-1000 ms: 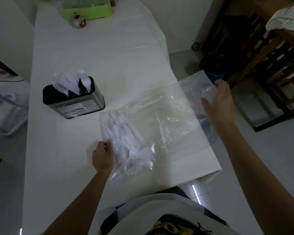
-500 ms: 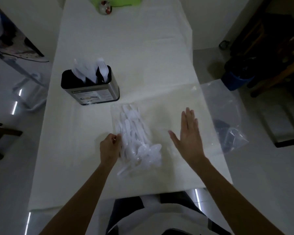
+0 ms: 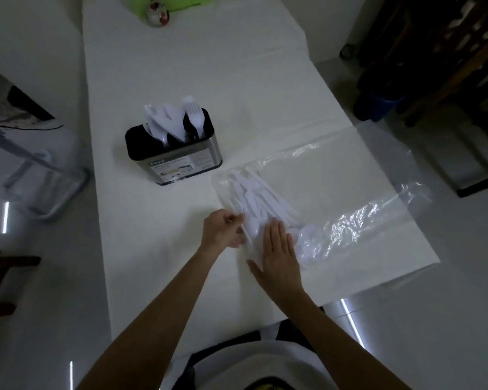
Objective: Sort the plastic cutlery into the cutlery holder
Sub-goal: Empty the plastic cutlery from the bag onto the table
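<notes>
A pile of white plastic cutlery [image 3: 254, 195] lies inside a clear plastic bag [image 3: 350, 192] spread across the white table [image 3: 209, 66]. My left hand [image 3: 223, 229] pinches the bag's near-left edge beside the pile. Flat and with fingers spread, my right hand [image 3: 279, 249] presses on the near end of the pile through the bag. To the far left of the pile stands the metal cutlery holder [image 3: 175, 153] with a black top, upright, with several white forks and spoons [image 3: 172, 119] sticking out of it.
A green container [image 3: 175, 2] and a small round ornament [image 3: 157, 15] sit at the table's far end. The bag overhangs the table's right edge. On the floor to the right are a dark blue bin [image 3: 378, 105] and wooden furniture [image 3: 448, 52]; a chair frame [image 3: 40, 170] stands left.
My right hand left the bag's far right end, swept left and came down flat on the cutlery pile. My left hand has kept its pinch on the bag's edge.
</notes>
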A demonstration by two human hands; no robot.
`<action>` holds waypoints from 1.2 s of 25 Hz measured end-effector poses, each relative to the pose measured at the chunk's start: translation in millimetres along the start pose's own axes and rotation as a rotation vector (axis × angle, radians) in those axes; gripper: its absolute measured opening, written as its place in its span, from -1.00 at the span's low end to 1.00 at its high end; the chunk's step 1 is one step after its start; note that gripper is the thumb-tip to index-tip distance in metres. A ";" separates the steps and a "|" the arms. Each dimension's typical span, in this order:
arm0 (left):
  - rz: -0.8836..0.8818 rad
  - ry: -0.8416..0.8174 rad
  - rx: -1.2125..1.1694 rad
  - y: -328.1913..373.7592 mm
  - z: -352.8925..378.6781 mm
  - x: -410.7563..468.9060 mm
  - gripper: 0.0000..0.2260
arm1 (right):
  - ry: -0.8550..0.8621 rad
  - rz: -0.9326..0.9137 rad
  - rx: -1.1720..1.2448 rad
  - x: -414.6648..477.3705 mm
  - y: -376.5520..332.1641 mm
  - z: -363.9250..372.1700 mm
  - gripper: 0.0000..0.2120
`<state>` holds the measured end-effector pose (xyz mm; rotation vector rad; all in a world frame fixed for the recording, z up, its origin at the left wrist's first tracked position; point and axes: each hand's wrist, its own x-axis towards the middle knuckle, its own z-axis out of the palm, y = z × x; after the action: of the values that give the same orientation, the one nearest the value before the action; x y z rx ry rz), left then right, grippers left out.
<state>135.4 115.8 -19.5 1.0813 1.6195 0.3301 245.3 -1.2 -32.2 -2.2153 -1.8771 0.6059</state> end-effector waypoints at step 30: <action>0.116 0.289 -0.002 9.7 43.2 -5.5 -0.27 | 0.298 0.276 0.484 -1.7 -2.1 -50.1 -0.58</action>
<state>178.0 103.3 -24.6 1.1697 1.8116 0.5864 263.9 3.9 14.2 -2.1017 -1.1460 0.6454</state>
